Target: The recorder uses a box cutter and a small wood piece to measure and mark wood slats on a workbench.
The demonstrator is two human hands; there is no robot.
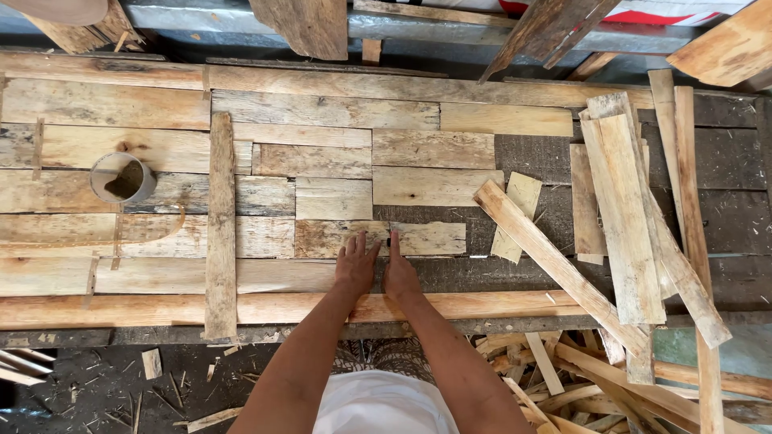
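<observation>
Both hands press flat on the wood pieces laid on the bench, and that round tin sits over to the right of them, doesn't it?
Not quite. The head view shows the round tin to the left of the hands, not the right. Both the left hand and right hand do press flat on the wood pieces.

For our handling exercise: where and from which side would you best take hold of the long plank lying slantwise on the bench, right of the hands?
Probably its upper left end: the long plank lies bare on the dark bench there, while its lower right end runs under the plank pile. Come from the left, closing across its narrow width.

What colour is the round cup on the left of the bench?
The cup is grey with brownish contents, seen in the head view.
</observation>
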